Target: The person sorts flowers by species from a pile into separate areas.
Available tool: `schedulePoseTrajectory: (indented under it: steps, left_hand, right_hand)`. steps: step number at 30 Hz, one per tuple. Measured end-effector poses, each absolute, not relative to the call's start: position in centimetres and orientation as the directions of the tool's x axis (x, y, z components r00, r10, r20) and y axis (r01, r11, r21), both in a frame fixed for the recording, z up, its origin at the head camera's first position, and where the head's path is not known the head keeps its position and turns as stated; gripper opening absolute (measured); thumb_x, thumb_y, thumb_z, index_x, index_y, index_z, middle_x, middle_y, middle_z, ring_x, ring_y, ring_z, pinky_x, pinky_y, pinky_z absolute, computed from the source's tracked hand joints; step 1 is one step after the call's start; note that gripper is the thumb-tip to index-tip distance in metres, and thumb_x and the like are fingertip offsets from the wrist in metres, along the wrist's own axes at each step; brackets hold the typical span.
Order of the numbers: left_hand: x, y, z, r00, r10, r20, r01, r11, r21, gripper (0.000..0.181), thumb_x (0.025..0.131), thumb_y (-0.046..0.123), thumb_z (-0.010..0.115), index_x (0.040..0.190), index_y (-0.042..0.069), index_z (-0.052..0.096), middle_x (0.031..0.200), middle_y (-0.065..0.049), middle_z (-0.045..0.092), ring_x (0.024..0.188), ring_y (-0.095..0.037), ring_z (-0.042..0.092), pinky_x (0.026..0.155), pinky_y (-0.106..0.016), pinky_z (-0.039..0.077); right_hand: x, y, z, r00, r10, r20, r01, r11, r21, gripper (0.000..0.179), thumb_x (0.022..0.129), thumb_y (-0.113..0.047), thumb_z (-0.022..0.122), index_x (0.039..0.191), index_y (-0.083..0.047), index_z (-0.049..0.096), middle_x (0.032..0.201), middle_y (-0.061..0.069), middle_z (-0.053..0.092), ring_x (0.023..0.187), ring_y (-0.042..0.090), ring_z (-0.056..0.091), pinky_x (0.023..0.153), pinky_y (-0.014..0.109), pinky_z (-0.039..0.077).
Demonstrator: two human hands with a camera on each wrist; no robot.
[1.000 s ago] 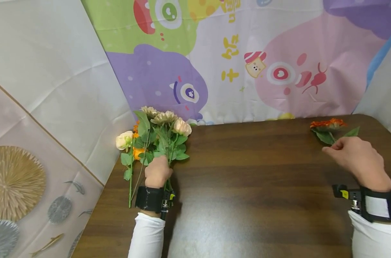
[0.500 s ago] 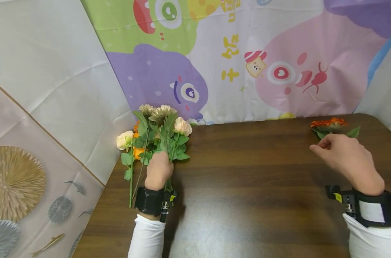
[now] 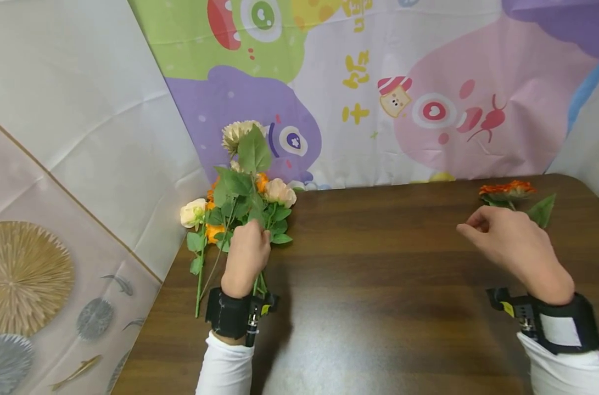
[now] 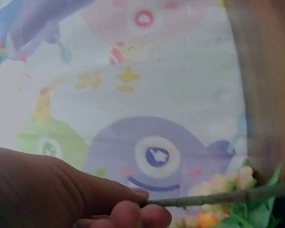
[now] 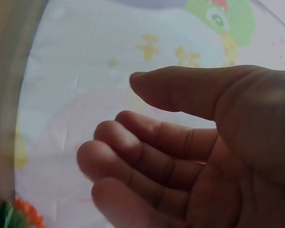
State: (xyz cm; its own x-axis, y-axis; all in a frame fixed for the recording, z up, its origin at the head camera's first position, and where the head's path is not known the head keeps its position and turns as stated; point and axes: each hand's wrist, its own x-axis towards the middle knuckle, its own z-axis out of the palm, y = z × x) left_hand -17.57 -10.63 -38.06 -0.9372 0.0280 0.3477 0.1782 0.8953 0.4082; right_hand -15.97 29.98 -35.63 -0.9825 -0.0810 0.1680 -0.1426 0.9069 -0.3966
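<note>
Between thumb and fingers my left hand (image 3: 246, 257) pinches the green stem (image 4: 213, 198) of a cream artificial flower. Its many-petalled bloom (image 3: 239, 136) is raised above a pile of other flowers at the table's left, with a broad leaf (image 3: 255, 151) just below. In the pile are a pale peach rose (image 3: 279, 193), a cream rose (image 3: 194, 213) and orange blooms (image 3: 214, 233). My right hand (image 3: 519, 252) hovers over the right side of the table, holding nothing. Its fingers are loosely bent and the thumb stands apart from them. Behind it lies an orange-red flower (image 3: 508, 190).
The brown wooden table (image 3: 368, 274) ends at a cartoon-printed cloth (image 3: 348, 137) hanging along its back edge. A pale patterned cloth (image 3: 106, 192) covers the left side. Each wrist wears a black strap (image 3: 228, 315) with a small camera.
My left hand has raised the cream flower, so its bloom now stands higher against the cloth. The right hand has moved left, away from the orange-red flower.
</note>
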Motion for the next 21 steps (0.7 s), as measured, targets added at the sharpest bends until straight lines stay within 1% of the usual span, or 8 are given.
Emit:
schedulePoseTrajectory:
  steps: [3,6,9,11,13,16,18,21]
  left_hand:
    - [-17.2,-10.1,-37.4,-0.92,0.062,0.388,0.239,0.872,0.428,0.035,0.092,0.007,0.051,0.06,0.011,0.037,0.052,-0.002,0.029,0.04,-0.019,0.036,0.041,-0.029,0.027]
    - [-16.7,-9.5,-36.8,-0.904,0.101,0.416,0.298,0.845,0.443,0.024,0.093,0.008,0.05,0.069,0.006,0.046,0.054,-0.004,0.039,0.042,-0.018,0.04,0.042,-0.029,0.03]
    - [-16.2,-8.8,-36.3,-0.882,0.147,0.448,0.363,0.817,0.447,0.016,0.094,0.008,0.05,0.078,0.002,0.051,0.058,-0.007,0.047,0.044,-0.017,0.042,0.043,-0.03,0.034]
    - [-16.0,-8.4,-36.1,-0.858,0.181,0.48,0.415,0.796,0.442,0.013,0.093,0.007,0.05,0.082,0.002,0.053,0.059,-0.007,0.053,0.044,-0.014,0.044,0.043,-0.03,0.037]
    - [-15.8,-7.9,-35.9,-0.834,0.211,0.51,0.464,0.768,0.44,0.012,0.093,0.006,0.051,0.082,0.003,0.054,0.058,-0.005,0.056,0.045,-0.011,0.046,0.042,-0.03,0.039]
    - [-15.5,-7.1,-35.8,-0.798,0.257,0.546,0.537,0.714,0.449,0.01,0.092,0.004,0.052,0.082,0.004,0.054,0.056,-0.002,0.057,0.045,-0.007,0.047,0.041,-0.029,0.041]
    - [-15.3,-6.5,-35.8,-0.781,0.284,0.556,0.574,0.676,0.462,0.009,0.092,0.004,0.052,0.083,0.005,0.054,0.056,-0.001,0.057,0.046,-0.006,0.047,0.041,-0.028,0.041]
    - [-15.0,-5.3,-36.0,-0.759,0.319,0.567,0.618,0.626,0.476,0.008,0.092,0.005,0.052,0.085,0.004,0.055,0.058,0.0,0.056,0.049,-0.004,0.047,0.042,-0.025,0.043]
  right_hand:
    - [-15.8,28.9,-35.7,-0.968,-0.111,0.224,-0.197,0.891,-0.409,0.03,0.085,-0.034,0.064,0.089,-0.005,0.064,0.073,0.01,0.065,0.057,0.021,0.052,0.044,0.038,0.043]
    - [-15.7,27.6,-35.9,-0.951,-0.152,0.269,-0.258,0.869,-0.422,0.024,0.084,-0.03,0.066,0.089,-0.006,0.064,0.071,0.008,0.064,0.057,0.019,0.051,0.045,0.037,0.042]
    - [-15.6,26.2,-36.1,-0.927,-0.198,0.319,-0.328,0.841,-0.43,0.018,0.083,-0.026,0.067,0.088,-0.008,0.065,0.071,0.006,0.064,0.058,0.017,0.052,0.048,0.037,0.043]
    - [-15.4,25.4,-36.2,-0.906,-0.228,0.356,-0.381,0.805,-0.455,0.013,0.082,-0.022,0.068,0.087,-0.011,0.066,0.071,0.004,0.064,0.06,0.016,0.052,0.05,0.037,0.044]
    - [-15.3,24.4,-36.4,-0.878,-0.249,0.408,-0.44,0.755,-0.487,0.008,0.081,-0.018,0.069,0.087,-0.013,0.066,0.073,0.002,0.065,0.062,0.014,0.053,0.053,0.037,0.047]
    - [-15.1,22.9,-36.7,-0.827,-0.267,0.495,-0.533,0.651,-0.54,0.01,0.079,-0.013,0.071,0.088,-0.016,0.067,0.077,-0.001,0.067,0.063,0.009,0.055,0.054,0.035,0.05]
    - [-15.0,21.9,-36.8,-0.792,-0.272,0.547,-0.586,0.589,-0.556,0.013,0.079,-0.011,0.071,0.09,-0.017,0.068,0.08,-0.003,0.068,0.064,0.005,0.056,0.053,0.031,0.051]
    - [-14.4,20.5,-36.9,-0.763,-0.275,0.585,-0.632,0.508,-0.585,0.016,0.079,-0.009,0.071,0.094,-0.017,0.069,0.081,-0.003,0.069,0.064,0.004,0.057,0.052,0.026,0.05]
